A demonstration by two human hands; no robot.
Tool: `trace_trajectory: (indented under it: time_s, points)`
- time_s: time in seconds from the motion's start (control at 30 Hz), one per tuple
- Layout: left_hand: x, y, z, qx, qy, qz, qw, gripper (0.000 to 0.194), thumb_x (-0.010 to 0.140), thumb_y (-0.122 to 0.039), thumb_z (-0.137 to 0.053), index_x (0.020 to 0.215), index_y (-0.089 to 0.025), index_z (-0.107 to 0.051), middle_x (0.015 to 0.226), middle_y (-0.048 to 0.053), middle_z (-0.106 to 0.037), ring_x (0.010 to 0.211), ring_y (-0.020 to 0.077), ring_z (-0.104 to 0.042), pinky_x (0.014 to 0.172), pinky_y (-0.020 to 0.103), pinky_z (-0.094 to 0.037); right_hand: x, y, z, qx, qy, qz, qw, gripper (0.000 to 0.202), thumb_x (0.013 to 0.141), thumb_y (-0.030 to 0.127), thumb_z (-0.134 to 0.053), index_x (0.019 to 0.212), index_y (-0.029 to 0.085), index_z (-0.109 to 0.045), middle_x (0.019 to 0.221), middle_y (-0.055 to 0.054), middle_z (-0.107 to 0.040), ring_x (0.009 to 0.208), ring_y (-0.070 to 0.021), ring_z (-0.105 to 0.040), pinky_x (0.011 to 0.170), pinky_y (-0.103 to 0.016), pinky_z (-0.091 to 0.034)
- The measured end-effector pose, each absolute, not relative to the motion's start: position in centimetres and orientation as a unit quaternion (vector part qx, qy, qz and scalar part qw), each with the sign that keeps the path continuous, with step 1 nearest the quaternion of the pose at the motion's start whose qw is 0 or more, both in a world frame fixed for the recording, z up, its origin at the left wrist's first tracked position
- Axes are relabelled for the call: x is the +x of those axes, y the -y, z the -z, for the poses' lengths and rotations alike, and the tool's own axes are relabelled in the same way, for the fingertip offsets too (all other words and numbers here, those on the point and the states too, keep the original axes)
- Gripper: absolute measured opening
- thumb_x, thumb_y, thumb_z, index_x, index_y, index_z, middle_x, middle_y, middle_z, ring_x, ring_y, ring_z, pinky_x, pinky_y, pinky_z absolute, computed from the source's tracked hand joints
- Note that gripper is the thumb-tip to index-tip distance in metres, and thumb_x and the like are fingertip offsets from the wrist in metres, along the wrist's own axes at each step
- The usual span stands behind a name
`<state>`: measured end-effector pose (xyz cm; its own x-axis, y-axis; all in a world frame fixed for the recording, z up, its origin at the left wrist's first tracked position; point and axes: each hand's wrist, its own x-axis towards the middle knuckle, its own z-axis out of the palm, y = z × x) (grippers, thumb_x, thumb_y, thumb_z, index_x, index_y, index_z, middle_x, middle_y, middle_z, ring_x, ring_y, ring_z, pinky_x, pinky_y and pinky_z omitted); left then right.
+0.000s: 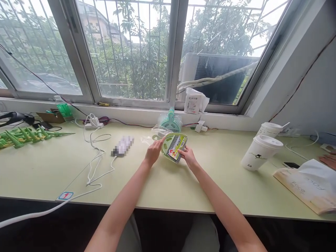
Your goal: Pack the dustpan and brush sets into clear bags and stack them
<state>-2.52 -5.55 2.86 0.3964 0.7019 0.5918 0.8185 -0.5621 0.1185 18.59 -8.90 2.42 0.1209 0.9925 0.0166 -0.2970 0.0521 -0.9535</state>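
Between my hands is a small green dustpan and brush set (165, 148), tilted above the table, its dark bristles partly covered by a printed yellow card (176, 147). My left hand (154, 152) grips it on the left, by the handle side. On the right edge, my right hand (189, 156) pinches the card and the pan, thumb on the front. Clear plastic wrap (148, 140) lies just behind my left hand. Against the wall under the window stands a second, teal dustpan and brush set (170, 123) in clear plastic.
White cables (91, 168) and a pixelated device (123, 146) lie to the left. Green spiky plastic pieces (23, 135) and a green-labelled bottle (64, 110) are farther left. Right are paper cups (258, 154) and a tissue pack (307, 185). A white packet (194, 101) rests on the sill.
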Motion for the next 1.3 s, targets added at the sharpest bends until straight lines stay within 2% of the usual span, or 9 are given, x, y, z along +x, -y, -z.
trace_trajectory:
  time_s: [0.2,0.3,0.37,0.43,0.5,0.6,0.77,0.97,1.3]
  points:
    - [-1.0,7.1,-3.4,-0.795,0.372,0.464,-0.118,0.048,0.090,-0.025,-0.048,0.137,-0.028,-0.045,0.137,0.009,-0.052,0.131,0.0235,-0.044,0.111,0.039,-0.033,17.2,9.4,-2.1,-0.406,0.375,-0.521,0.650,0.036,0.062,0.026,-0.081,0.093,0.017,-0.065,0.094,-0.006,-0.074,0.085,-0.0201,-0.071,0.079,-0.035,-0.061]
    - [-0.3,7.2,-3.9,-0.645,0.439,0.610,-0.138,0.068,0.086,-0.044,-0.056,0.145,-0.026,-0.027,0.153,0.012,-0.027,0.144,0.0244,-0.021,0.116,0.044,-0.023,17.0,9.5,-2.4,-0.381,0.360,-0.518,0.676,0.036,0.062,0.029,-0.081,0.092,0.016,-0.065,0.099,-0.007,-0.073,0.089,-0.0207,-0.070,0.082,-0.035,-0.060]
    - [0.0,6.5,-4.2,-0.542,0.455,0.671,-0.219,0.077,0.087,-0.053,-0.052,0.148,-0.027,-0.014,0.156,0.013,-0.020,0.145,0.0244,-0.020,0.114,0.045,-0.027,16.9,9.6,-2.6,-0.374,0.356,-0.517,0.683,0.037,0.061,0.030,-0.081,0.092,0.016,-0.066,0.100,-0.008,-0.073,0.090,-0.0213,-0.070,0.083,-0.035,-0.060]
    - [0.2,5.8,-4.2,-0.496,0.405,0.665,-0.384,0.074,0.088,-0.058,-0.048,0.147,-0.027,-0.017,0.151,0.014,-0.031,0.139,0.0251,-0.034,0.109,0.044,-0.035,16.7,9.7,-2.7,-0.369,0.357,-0.519,0.683,0.037,0.062,0.032,-0.081,0.092,0.016,-0.066,0.099,-0.008,-0.073,0.090,-0.0216,-0.070,0.083,-0.036,-0.060]
    - [0.7,5.3,-3.9,-0.478,0.326,0.611,-0.540,0.067,0.086,-0.059,-0.051,0.141,-0.025,-0.033,0.140,0.013,-0.049,0.128,0.0257,-0.049,0.104,0.043,-0.041,16.5,9.9,-2.7,-0.367,0.356,-0.515,0.688,0.037,0.062,0.033,-0.081,0.092,0.016,-0.066,0.099,-0.008,-0.073,0.091,-0.0217,-0.069,0.083,-0.037,-0.059]
    - [2.0,5.6,-3.2,-0.455,0.273,0.550,-0.645,0.059,0.081,-0.056,-0.061,0.126,-0.019,-0.052,0.124,0.011,-0.062,0.116,0.0259,-0.058,0.102,0.043,-0.044,16.2,10.0,-2.8,-0.369,0.337,-0.496,0.710,0.038,0.062,0.033,-0.080,0.092,0.017,-0.065,0.101,-0.007,-0.072,0.093,-0.0213,-0.069,0.083,-0.036,-0.059]
    - [3.9,6.9,-2.8,-0.465,0.254,0.479,-0.700,0.054,0.077,-0.053,-0.067,0.120,-0.021,-0.056,0.125,0.010,-0.062,0.115,0.0252,-0.059,0.102,0.045,-0.044,16.5,9.9,-3.0,-0.374,0.306,-0.463,0.743,0.038,0.062,0.035,-0.079,0.092,0.017,-0.063,0.099,-0.007,-0.072,0.093,-0.0203,-0.068,0.082,-0.034,-0.058]
    - [3.8,7.2,-3.1,-0.497,0.243,0.489,-0.675,0.059,0.078,-0.055,-0.065,0.126,-0.022,-0.054,0.132,0.010,-0.058,0.125,0.0274,-0.051,0.108,0.046,-0.035,16.6,9.9,-3.4,-0.375,0.331,-0.458,0.735,0.040,0.062,0.036,-0.079,0.094,0.018,-0.062,0.098,-0.007,-0.071,0.090,-0.0196,-0.068,0.079,-0.034,-0.058]
    - [4.7,8.3,-2.1,-0.548,0.256,0.414,-0.680,0.057,0.081,-0.048,-0.064,0.133,-0.030,-0.048,0.146,0.009,-0.044,0.133,0.0277,-0.042,0.108,0.048,-0.035,16.8,10.0,-3.7,-0.393,0.310,-0.418,0.758,0.039,0.062,0.037,-0.076,0.093,0.018,-0.059,0.096,-0.007,-0.071,0.088,-0.0193,-0.068,0.080,-0.033,-0.057]
